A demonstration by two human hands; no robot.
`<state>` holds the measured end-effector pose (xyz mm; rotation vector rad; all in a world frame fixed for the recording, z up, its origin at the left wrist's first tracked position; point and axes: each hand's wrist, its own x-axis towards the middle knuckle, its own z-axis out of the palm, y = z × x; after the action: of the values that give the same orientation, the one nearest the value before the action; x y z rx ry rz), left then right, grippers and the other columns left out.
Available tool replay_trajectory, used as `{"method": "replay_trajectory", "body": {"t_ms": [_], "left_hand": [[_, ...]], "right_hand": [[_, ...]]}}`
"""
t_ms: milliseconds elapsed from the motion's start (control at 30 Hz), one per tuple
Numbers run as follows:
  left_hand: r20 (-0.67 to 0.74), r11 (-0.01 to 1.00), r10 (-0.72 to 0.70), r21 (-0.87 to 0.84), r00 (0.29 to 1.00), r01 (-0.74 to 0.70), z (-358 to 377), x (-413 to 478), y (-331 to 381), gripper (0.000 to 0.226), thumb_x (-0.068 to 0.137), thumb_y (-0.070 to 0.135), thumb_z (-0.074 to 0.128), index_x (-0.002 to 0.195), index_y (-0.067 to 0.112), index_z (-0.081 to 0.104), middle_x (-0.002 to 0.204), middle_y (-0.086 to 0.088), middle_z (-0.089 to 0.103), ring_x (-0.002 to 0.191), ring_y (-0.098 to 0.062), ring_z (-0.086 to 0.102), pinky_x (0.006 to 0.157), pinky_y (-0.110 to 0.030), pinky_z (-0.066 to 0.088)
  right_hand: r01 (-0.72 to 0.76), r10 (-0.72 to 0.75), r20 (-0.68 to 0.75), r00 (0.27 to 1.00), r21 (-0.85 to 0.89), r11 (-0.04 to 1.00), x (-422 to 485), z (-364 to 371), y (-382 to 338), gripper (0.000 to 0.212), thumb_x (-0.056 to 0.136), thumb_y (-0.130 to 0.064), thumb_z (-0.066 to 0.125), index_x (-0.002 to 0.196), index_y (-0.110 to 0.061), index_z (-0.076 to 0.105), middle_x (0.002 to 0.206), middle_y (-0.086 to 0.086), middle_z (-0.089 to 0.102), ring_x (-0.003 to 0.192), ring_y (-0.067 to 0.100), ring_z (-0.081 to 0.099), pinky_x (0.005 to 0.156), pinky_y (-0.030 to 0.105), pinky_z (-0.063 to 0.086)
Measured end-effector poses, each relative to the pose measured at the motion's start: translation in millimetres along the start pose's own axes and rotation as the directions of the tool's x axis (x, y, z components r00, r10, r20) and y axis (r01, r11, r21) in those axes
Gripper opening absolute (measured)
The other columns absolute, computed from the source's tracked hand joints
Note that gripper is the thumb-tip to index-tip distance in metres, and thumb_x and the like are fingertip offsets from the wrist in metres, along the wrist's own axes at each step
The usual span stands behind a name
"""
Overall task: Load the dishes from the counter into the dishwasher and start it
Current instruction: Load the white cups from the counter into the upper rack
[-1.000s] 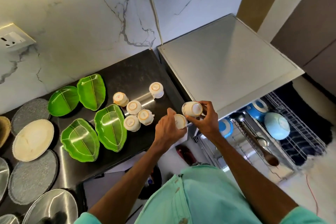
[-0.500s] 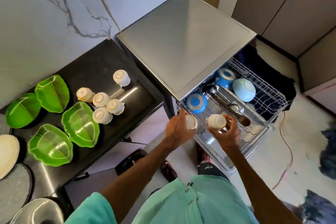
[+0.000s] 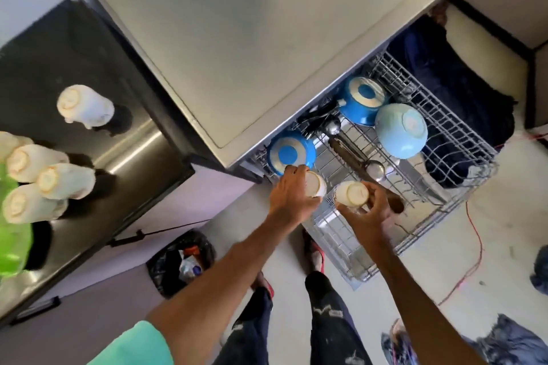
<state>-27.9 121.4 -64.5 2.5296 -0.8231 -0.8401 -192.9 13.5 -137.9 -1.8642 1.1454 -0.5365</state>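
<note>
Mid-frame, the left hand gripped a cup and the right hand a second cup. Held just beside each other over the rack, they could clash.

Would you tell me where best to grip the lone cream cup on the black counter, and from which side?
Probably round its side wall, from above: the lone cream cup stands upside down, apart from the other cups, so there is room all round.
</note>
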Motion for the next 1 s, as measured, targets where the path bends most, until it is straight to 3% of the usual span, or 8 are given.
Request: {"method": "replay_trajectory", "body": {"t_ms": [100,300,433,500,667,800,1000], "left_hand": [[0.0,1.0,-0.029,-0.011,1.0,0.029,27,44,-8,0.075,0.073,0.039,0.084,0.138,0.023,0.049,0.132,-0.007,0.047,0.105,-0.023,0.063,0.089,-0.038,0.057],[-0.028,0.998,-0.042,-0.044,0.999,0.041,70,95,-29,0.079,0.068,0.045,0.087,0.136,0.021,0.054,0.13,-0.007,0.051,0.11,-0.02,0.056,0.087,-0.031,0.051],[-0.043,0.999,0.032,0.017,0.999,-0.031,86,101,-33,0.081,0.066,0.044,0.089,0.135,0.02,0.056,0.131,-0.004,0.053,0.11,-0.018,0.057,0.09,-0.036,0.054],[-0.06,0.997,0.042,0.071,0.997,-0.037,90,101,-34,0.079,0.067,0.042,0.089,0.135,0.023,0.055,0.13,-0.003,0.052,0.107,-0.017,0.057,0.085,-0.035,0.056],[-0.076,0.965,0.107,0.247,0.991,-0.086,102,100,-32,0.078,0.072,0.044,0.086,0.139,0.025,0.05,0.135,-0.004,0.051,0.111,-0.02,0.061,0.085,-0.033,0.057],[-0.06,0.902,0.169,0.411,0.984,-0.13,116,101,-36,0.085,0.07,0.037,0.09,0.142,0.021,0.048,0.139,-0.007,0.053,0.12,-0.023,0.057,0.083,-0.034,0.06],[-0.067,0.872,0.245,0.451,0.967,-0.189,131,97,-44,0.078,0.069,0.024,0.089,0.138,0.018,0.052,0.133,-0.012,0.058,0.12,-0.027,0.055,0.081,-0.036,0.059]], "right_hand": [[-0.003,0.002,0.031,1.0,0.003,1.0,18,21,35,0.073,0.061,-0.025,0.096,0.119,-0.003,0.057,0.114,0.013,0.067,0.099,0.023,0.069,0.075,0.048,0.062],[-0.041,0.039,0.027,0.999,0.074,0.996,32,44,82,0.07,0.062,-0.026,0.093,0.118,-0.005,0.058,0.116,0.004,0.066,0.104,0.017,0.068,0.078,0.045,0.062],[-0.041,0.038,0.058,0.998,0.048,0.998,28,42,81,0.068,0.06,-0.01,0.096,0.116,0.002,0.058,0.114,0.002,0.064,0.1,0.017,0.066,0.081,0.011,0.055],[-0.013,0.011,0.074,0.997,0.024,1.0,27,42,81,0.068,0.06,-0.006,0.095,0.116,0.006,0.057,0.113,0.005,0.064,0.099,0.019,0.065,0.082,0.003,0.049],[0.015,-0.01,0.126,0.992,-0.037,0.999,26,44,81,0.07,0.064,-0.014,0.095,0.12,0.002,0.056,0.112,0.007,0.067,0.099,0.019,0.066,0.08,0.019,0.056],[0.043,-0.028,0.154,0.988,-0.092,0.995,28,47,83,0.069,0.063,-0.013,0.095,0.118,0.005,0.057,0.109,0.013,0.069,0.095,0.015,0.064,0.078,-0.002,0.043],[0.132,-0.096,0.247,0.964,-0.132,0.982,32,49,89,0.065,0.066,-0.014,0.093,0.116,0.003,0.057,0.101,0.011,0.071,0.088,0.015,0.067,0.081,0.004,0.049]]}}
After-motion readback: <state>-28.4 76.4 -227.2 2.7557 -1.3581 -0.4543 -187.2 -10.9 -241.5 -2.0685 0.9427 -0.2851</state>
